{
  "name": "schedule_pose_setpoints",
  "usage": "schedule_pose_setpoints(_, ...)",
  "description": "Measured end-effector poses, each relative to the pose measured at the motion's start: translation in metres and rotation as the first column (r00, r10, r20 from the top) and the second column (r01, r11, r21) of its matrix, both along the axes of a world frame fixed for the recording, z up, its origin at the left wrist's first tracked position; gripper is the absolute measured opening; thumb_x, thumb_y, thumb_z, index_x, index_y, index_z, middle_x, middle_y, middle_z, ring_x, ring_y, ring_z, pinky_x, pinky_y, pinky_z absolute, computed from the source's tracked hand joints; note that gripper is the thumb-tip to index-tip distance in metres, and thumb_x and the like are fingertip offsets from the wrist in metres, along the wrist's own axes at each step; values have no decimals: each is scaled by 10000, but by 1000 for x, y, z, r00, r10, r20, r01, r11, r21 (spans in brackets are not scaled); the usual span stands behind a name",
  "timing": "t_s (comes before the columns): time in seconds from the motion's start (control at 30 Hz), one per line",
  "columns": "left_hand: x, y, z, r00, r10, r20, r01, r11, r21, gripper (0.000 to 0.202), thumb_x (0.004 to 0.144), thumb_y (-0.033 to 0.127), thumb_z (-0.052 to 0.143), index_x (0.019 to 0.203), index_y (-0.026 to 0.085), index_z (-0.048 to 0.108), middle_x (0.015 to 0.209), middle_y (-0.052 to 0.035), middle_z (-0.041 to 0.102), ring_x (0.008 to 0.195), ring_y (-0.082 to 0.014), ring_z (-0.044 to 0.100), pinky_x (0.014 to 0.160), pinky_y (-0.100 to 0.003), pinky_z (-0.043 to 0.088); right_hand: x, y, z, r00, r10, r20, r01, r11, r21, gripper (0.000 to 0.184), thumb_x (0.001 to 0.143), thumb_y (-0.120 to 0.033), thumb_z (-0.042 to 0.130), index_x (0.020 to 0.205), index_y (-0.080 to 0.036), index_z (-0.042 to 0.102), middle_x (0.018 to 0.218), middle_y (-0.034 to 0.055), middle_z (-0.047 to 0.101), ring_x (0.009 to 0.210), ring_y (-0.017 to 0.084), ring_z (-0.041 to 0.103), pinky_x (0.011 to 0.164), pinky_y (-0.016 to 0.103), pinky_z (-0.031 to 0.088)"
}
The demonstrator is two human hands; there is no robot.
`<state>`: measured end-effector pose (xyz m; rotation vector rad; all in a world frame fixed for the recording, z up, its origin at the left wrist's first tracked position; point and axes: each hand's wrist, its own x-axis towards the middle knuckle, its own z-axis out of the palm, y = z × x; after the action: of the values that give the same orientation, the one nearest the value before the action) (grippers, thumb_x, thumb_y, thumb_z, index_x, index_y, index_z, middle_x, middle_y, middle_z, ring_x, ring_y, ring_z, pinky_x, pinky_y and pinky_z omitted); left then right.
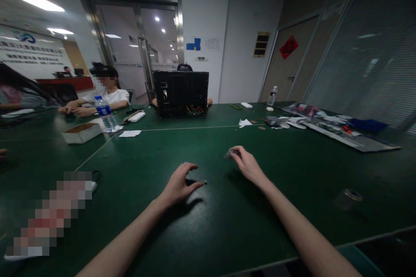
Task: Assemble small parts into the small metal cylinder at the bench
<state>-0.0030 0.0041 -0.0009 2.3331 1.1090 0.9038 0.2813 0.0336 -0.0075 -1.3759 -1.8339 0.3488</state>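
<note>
left hand (179, 185): low over the table, thumb side up-ish, fingers curled fwd n thumb poking out below, kinda a sideways c. gap btwn em is wide, nothing gripped
tiny metal bit (205, 182): on the green table (156, 151), right by the left thumb tip
right hand (249, 165): reaching a bit further out than the left, back of hand up, fingers bent over n pointing left. narrow pinch w/ the small clear piece
small clear piece (228, 153): at the right fingertips, prob plastic but it's blurry so idk
forearms: both bare, coming in from the bottom corners, angled toward the mid of the table, hands well apart
metal can (349, 199): near the table edge, out to the right of the right forearm
black case (182, 94): far side of table, upright, some wires showing low down
water bottle (105, 114): far left, blue cap, standing next to an open box (82, 135)
</note>
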Motion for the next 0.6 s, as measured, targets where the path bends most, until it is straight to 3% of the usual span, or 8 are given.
schedule_pose_setpoints(0.07, 0, 0, 0, 1000, -6, -21, 5, 1000, -12, 369, 784, 361, 653, 1099, 198, 556, 1096, -78, 583, 1021, -230, 554, 898, -390, 463, 49, 0, -6, 964, -252, 85, 260, 960, -104, 254, 909, -333, 392, 1064, -165, 504, 1023, 107, 649, 929, 202, 619, 820, 315, 468)
schedule_pose_setpoints(0.1, 1, -1, -1, 1000, -9, -29, 8, 1000, -16, 355, 791, 363, 644, 1093, 196, 559, 1094, -78, 581, 1019, -228, 553, 894, -389, 465, 74, -3, -10, 906, -391, 163, 416, 894, -168, 262, 904, -332, 391, 1076, -168, 502, 1037, 109, 646, 938, 206, 620, 818, 307, 470)
schedule_pose_setpoints(0.23, 4, -1, -3, 999, -19, -47, 19, 1000, -20, 321, 807, 360, 624, 1076, 194, 565, 1084, -73, 577, 1005, -222, 549, 875, -379, 469, 151, -30, -29, 759, -596, 261, 650, 717, -253, 355, 884, -308, 374, 1098, -50, 492, 981, 237, 626, 848, 315, 634, 705, 409, 494)
schedule_pose_setpoints(0.37, 6, -1, -5, 998, -3, -57, 2, 1000, -22, 284, 817, 360, 608, 1044, 192, 575, 1054, -72, 580, 976, -220, 557, 849, -368, 477, 185, -53, -46, 651, -682, 333, 759, 598, -258, 391, 896, -327, 330, 1124, -46, 477, 970, 237, 618, 832, 325, 637, 663, 400, 500)
schedule_pose_setpoints(0.6, 4, 1, -6, 995, 24, -93, -27, 999, -34, 236, 811, 296, 604, 1019, 187, 590, 1013, -71, 589, 953, -218, 571, 846, -354, 478, 198, -50, -57, 607, -719, 337, 794, 559, -238, 447, 890, -320, 313, 1184, -15, 457, 969, 247, 616, 846, 340, 634, 681, 412, 504)
